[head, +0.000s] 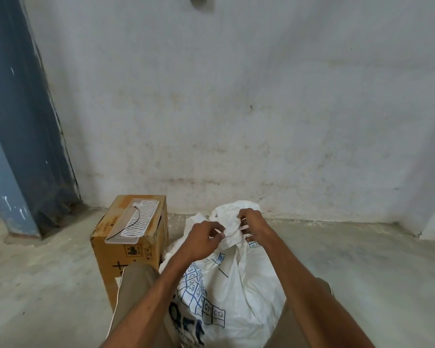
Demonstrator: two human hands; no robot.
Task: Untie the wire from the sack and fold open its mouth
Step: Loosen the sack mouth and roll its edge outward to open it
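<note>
Both hands are working the sack [236,285] neck between the knees: left hand [203,239] grip pinching it steady, right hand [251,223] grip grasping the bunched top, wire unseen

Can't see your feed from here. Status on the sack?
Left hand and right hand both pinching the bunched neck of the white sack. Mouth still gathered; wire not discernible. Cardboard box beside it, clear of hands.

Both forearms outstretched, left hand [203,238] and right hand [252,223] close together, fingers curled.
</note>
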